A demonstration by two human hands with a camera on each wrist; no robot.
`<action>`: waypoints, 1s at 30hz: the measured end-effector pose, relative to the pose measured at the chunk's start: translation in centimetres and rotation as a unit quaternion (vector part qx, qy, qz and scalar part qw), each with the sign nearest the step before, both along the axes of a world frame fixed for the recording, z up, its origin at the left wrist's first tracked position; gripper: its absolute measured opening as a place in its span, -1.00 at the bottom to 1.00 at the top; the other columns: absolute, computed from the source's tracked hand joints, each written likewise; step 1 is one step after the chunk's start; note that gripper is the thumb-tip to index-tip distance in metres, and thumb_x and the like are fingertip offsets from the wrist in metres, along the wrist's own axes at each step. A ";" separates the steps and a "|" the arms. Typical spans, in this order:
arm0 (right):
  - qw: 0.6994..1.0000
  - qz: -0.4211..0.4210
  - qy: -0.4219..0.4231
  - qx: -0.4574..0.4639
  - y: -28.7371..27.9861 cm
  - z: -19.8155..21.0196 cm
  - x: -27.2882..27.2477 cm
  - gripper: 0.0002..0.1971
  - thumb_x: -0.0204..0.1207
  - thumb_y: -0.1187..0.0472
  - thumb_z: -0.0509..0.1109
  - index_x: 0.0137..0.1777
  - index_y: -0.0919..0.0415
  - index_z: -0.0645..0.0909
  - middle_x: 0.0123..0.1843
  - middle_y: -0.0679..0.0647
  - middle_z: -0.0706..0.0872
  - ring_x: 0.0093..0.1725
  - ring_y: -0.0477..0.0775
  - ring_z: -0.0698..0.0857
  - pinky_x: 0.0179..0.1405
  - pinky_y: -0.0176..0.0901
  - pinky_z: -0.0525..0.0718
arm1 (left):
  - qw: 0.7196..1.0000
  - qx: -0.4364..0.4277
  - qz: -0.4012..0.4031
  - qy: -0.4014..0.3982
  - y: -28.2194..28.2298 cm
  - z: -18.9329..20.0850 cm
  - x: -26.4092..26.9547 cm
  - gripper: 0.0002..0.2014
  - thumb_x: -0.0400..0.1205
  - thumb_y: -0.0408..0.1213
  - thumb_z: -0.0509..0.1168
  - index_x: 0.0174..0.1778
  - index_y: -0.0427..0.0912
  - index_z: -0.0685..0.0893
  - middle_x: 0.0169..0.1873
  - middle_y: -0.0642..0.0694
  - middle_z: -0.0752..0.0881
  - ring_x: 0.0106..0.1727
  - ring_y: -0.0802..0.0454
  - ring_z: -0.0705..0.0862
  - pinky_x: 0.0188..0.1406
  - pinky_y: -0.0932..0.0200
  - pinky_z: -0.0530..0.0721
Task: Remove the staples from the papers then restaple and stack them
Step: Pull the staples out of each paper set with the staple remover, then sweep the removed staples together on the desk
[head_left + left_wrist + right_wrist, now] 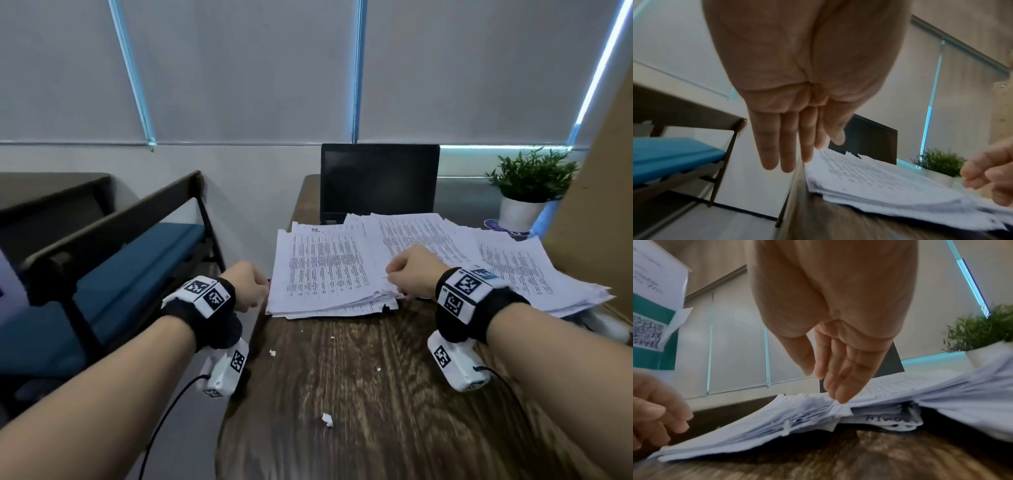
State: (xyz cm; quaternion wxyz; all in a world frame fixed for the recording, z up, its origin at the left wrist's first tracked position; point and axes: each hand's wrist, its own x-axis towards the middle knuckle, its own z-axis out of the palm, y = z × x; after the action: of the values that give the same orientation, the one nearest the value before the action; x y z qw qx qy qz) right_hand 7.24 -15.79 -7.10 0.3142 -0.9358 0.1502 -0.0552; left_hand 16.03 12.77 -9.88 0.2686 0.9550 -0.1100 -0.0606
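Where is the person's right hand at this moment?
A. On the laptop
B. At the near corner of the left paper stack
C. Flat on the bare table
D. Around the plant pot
B: the right hand sits at the near right corner of the left paper stack, fingertips touching the top sheets.

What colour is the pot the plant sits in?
White; the pot shows best in the head view.

We are looking at an office: a laptop (379,183), printed papers (329,270) on a wooden desk (359,394), roller blinds (239,68).
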 end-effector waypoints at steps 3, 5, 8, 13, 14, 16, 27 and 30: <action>0.994 0.040 0.036 -0.095 0.2 0.9 -3.0 -0.80 0.57 0.32 0.36 0.12 0.27 0.76 0.09 0.13 0.78 -0.05 0.03 0.67 0.01 -0.19 0.63 | 0.979 0.161 -0.123 0.026 1.0 0.8 -3.1 -0.69 0.63 -0.03 0.34 0.05 -0.22 0.76 -0.13 -0.10 0.72 -0.09 -0.02 0.65 0.01 0.18 0.59; 0.986 0.067 0.072 -0.135 0.6 1.1 -5.1 -0.81 0.56 0.30 0.37 0.09 0.25 0.78 0.08 0.13 0.80 -0.01 0.05 0.69 0.07 -0.16 0.66 | 0.946 0.259 -0.178 0.080 1.0 0.7 -5.4 -0.45 0.60 0.26 0.25 0.32 -0.07 0.66 0.25 -0.06 0.68 0.27 -0.03 0.62 0.40 0.03 0.50; 0.975 0.101 0.105 -0.169 0.8 1.1 -7.9 -0.79 0.56 0.26 0.37 0.11 0.19 0.79 0.10 0.07 0.80 0.04 0.04 0.72 0.12 -0.15 0.67 | 0.907 0.363 -0.182 0.111 0.0 -0.8 -8.3 -0.01 0.50 0.50 0.09 0.70 -0.11 0.14 0.70 -0.15 0.09 0.68 -0.14 0.15 0.65 -0.18 0.11; 0.964 0.137 0.123 -0.193 -0.2 1.2 -12.1 -0.75 0.63 0.16 0.36 0.25 0.12 0.73 0.22 0.00 0.74 0.10 -0.05 0.64 0.15 -0.28 0.52 | 0.925 0.355 -0.077 0.110 -1.8 -3.9 -11.1 0.42 0.17 0.68 0.19 0.70 -0.17 -0.26 0.69 -0.19 -0.28 0.71 -0.17 -0.26 0.67 -0.20 -0.23; 0.961 0.142 0.131 -0.198 -0.6 1.2 -12.9 -0.75 0.64 0.14 0.36 0.26 0.11 0.73 0.24 -0.02 0.73 0.15 -0.05 0.64 0.17 -0.29 0.50 | 0.923 0.363 -0.067 0.107 -2.3 -4.1 -11.4 0.45 0.10 0.72 0.15 0.70 -0.16 -0.27 0.70 -0.19 -0.27 0.71 -0.18 -0.25 0.67 -0.21 -0.23; 0.958 0.145 0.147 -0.201 -1.8 1.2 -14.1 -0.74 0.64 0.12 0.36 0.27 0.09 0.72 0.25 -0.04 0.73 0.19 -0.06 0.64 0.20 -0.29 0.49 | 0.916 0.385 -0.069 0.093 -3.3 -4.2 -12.1 0.44 0.07 0.76 0.03 0.70 -0.14 -0.23 0.71 -0.18 -0.22 0.71 -0.21 -0.20 0.66 -0.25 -0.18; 0.956 0.138 0.180 -0.189 -5.4 0.5 -18.1 -0.80 0.59 0.09 0.40 0.18 -0.04 0.74 0.09 -0.15 0.74 0.11 -0.12 0.65 0.25 -0.22 0.57 | 0.927 0.331 -0.165 0.058 -12.9 -3.7 -19.9 -0.05 0.59 0.43 -0.01 0.72 -0.10 -0.16 0.71 -0.09 -0.23 0.71 -0.24 -0.22 0.66 -0.25 -0.23; 0.955 0.134 0.186 -0.189 -6.2 0.9 -18.6 -0.79 0.61 0.11 0.39 0.19 -0.04 0.74 0.07 -0.15 0.74 0.11 -0.12 0.65 0.22 -0.26 0.55 | 0.930 0.280 -0.231 0.057 -15.0 -1.4 -21.2 -0.29 0.77 0.09 -0.01 0.72 -0.24 -0.07 0.72 -0.13 -0.12 0.71 -0.23 -0.09 0.62 -0.05 -0.12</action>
State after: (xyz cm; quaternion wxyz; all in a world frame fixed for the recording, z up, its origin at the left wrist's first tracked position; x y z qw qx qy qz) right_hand -11.38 -22.02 -6.17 0.1023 -0.9833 0.0665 0.1350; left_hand -5.21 -2.25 -11.32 -0.0249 0.9346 -0.2909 -0.2032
